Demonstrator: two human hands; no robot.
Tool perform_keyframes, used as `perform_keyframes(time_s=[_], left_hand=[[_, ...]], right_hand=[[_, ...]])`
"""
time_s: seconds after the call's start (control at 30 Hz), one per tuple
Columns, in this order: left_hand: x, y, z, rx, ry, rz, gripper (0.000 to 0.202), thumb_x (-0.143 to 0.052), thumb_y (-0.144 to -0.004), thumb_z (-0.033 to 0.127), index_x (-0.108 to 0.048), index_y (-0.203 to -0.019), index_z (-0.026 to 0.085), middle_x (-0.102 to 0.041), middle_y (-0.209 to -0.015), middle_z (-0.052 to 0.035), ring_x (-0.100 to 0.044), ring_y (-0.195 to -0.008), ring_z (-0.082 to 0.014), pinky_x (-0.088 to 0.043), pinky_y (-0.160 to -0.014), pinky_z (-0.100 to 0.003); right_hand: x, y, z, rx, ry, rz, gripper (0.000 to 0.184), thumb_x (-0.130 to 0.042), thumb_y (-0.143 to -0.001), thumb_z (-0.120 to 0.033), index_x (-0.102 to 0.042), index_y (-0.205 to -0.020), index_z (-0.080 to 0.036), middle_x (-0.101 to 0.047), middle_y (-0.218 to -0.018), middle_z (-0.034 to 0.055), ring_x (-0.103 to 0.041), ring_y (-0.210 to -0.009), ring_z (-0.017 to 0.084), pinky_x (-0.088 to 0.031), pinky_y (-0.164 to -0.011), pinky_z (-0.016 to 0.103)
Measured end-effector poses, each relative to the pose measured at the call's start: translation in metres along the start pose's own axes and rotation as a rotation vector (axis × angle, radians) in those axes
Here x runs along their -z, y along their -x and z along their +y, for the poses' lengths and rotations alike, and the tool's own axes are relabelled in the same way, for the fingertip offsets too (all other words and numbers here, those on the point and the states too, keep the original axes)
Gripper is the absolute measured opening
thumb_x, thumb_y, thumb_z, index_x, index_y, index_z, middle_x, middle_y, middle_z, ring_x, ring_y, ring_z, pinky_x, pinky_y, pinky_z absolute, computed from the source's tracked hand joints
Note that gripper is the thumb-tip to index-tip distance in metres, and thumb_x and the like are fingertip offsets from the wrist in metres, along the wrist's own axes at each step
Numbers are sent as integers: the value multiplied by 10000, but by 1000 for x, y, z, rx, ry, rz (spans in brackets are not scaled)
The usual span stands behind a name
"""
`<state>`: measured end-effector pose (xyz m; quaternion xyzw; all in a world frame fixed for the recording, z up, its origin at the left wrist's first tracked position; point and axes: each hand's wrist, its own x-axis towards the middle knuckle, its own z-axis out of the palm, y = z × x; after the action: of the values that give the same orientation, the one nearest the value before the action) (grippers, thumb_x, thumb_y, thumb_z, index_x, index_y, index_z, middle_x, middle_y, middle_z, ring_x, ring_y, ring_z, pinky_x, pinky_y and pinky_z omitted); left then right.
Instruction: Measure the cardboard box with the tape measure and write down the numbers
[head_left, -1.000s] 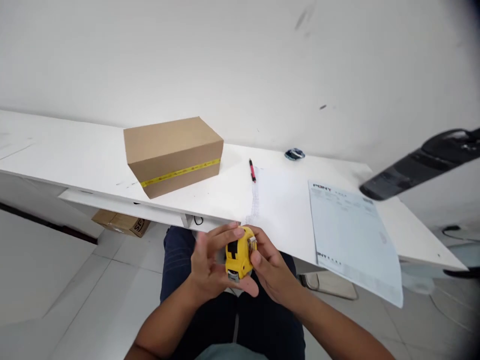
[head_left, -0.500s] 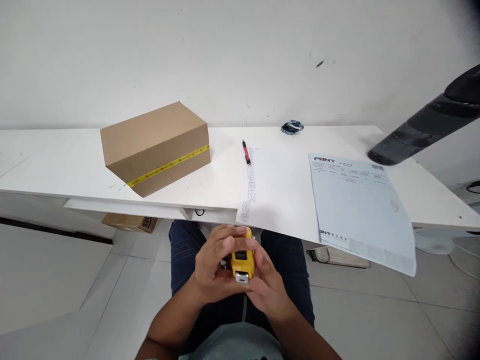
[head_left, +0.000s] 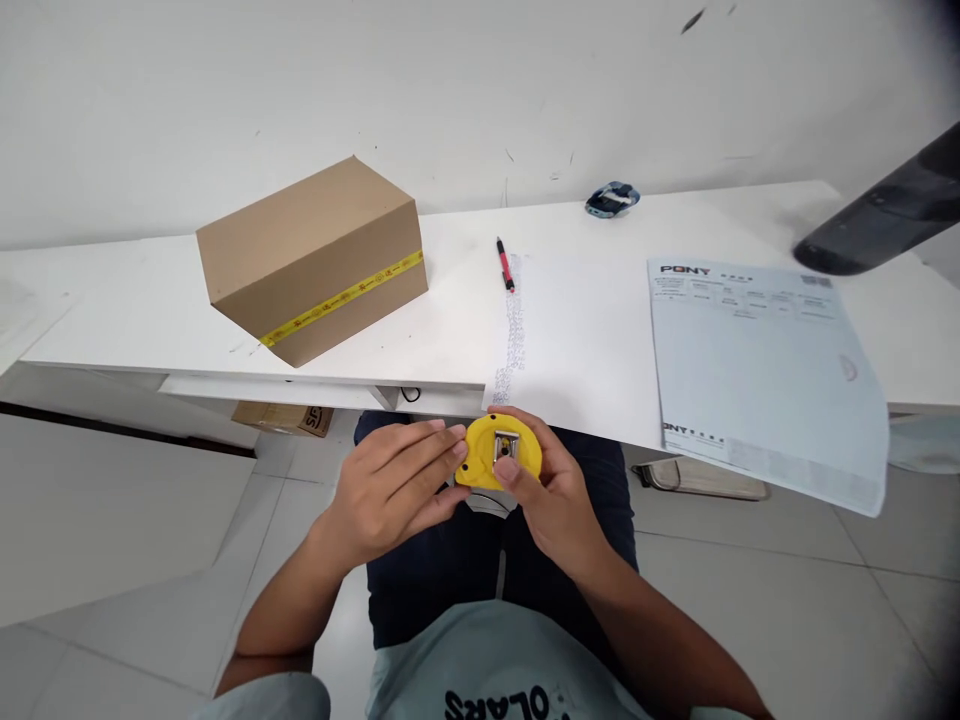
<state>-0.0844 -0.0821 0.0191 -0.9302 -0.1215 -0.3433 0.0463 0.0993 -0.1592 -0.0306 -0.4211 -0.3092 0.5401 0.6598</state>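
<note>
Two bare hands meet over the lap of a seated person, together on a single yellow tape measure (head_left: 482, 452): the right hand (head_left: 559, 505) grips its body, thumb on the metal clip, while the fingers and thumb of the left hand (head_left: 386, 490) pinch its left end. The tape measure is held above dark trousers (head_left: 604, 500), just off the front edge of a white desk (head_left: 457, 335).

Beyond the hands lie two kinds of paper: a white sheet (head_left: 581, 345) with a dense strip of small marks down its left side and, to its right, a pale document (head_left: 757, 385) headed "PONY", whose lower end juts past the desk edge; whether it is one leaf or several cannot be told. One red-and-black pen (head_left: 505, 266) rests at the top of the marked strip. One blue patterned object (head_left: 612, 199) sits near the wall (head_left: 480, 90).

Of two cardboard boxes in view, the larger box (head_left: 315, 275), banded with yellow tape (head_left: 341, 300), takes up the desk left of the pen; the smaller box (head_left: 285, 417) is below, on the tiled floor (head_left: 757, 600). One black cylinder (head_left: 885, 220) slants in from the right, blocking part of the desk's far end.
</note>
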Motion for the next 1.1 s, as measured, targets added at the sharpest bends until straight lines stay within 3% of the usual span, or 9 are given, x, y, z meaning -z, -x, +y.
perform_keyframes(time_s=[0.2, 0.33, 0.5, 0.63, 0.77, 0.9, 1.1], left_hand=[[3, 3, -5, -20, -13, -6, 433, -785, -841, 229, -654, -1242, 133, -781, -1122, -121, -717, -1115, -256, -614, -882, -374], [8, 5, -6, -61, -102, 18, 388, -782, -832, 238, -673, -1191, 138, -792, -1078, -112, -740, -1019, -240, -583, -845, -361], [16, 3, 5, 128, -67, -53, 401, -722, -851, 315, -640, -1184, 108, -773, -1116, -166, -745, -911, -244, -509, -735, -379], [13, 4, 14, 158, -189, -51, 408, -686, -820, 152, -621, -1222, 141, -779, -1130, -124, -742, -849, -219, -460, -729, -380], [1, 5, 19, 218, -261, 4, 371, -631, -822, 91, -623, -1186, 162, -786, -1121, -94, -727, -792, -194, -428, -737, -378], [-11, 5, 23, 336, -249, 67, 330, -583, -827, 71, -620, -1137, 181, -797, -1053, -59, -724, -786, -186, -421, -879, -416], [-20, 6, 19, 351, -233, 161, 249, -561, -844, 95, -626, -1059, 201, -788, -907, -22, -708, -775, -185, -345, -1086, -504]], right_hand=[[-4, 0, -15, 59, 173, -69, 405, -785, -831, -397, -651, -1193, -275, -690, -994, 16, -643, -808, 149, -600, -716, 283], [-10, 2, -16, 81, 196, -73, 411, -763, -844, -425, -630, -1203, -276, -685, -1014, 25, -647, -827, 161, -598, -721, 298], [-17, 4, -11, 129, 199, -36, 420, -755, -860, -388, -608, -1240, -286, -677, -1091, 32, -647, -843, 153, -590, -750, 292], [-24, 5, -6, 147, 220, 32, 421, -743, -865, -410, -580, -1229, -274, -680, -1057, 36, -648, -814, 161, -591, -719, 304], [-31, 6, 0, 155, 226, 92, 432, -743, -864, -420, -546, -1218, -271, -673, -1040, 42, -661, -830, 174, -601, -726, 319], [-34, 10, 6, 221, 229, 115, 463, -754, -860, -384, -507, -1240, -290, -657, -1124, 54, -679, -883, 179, -613, -762, 330], [-35, 13, 12, 322, 253, 133, 468, -747, -874, -344, -482, -1258, -308, -662, -1098, 46, -699, -862, 179, -623, -750, 335]])
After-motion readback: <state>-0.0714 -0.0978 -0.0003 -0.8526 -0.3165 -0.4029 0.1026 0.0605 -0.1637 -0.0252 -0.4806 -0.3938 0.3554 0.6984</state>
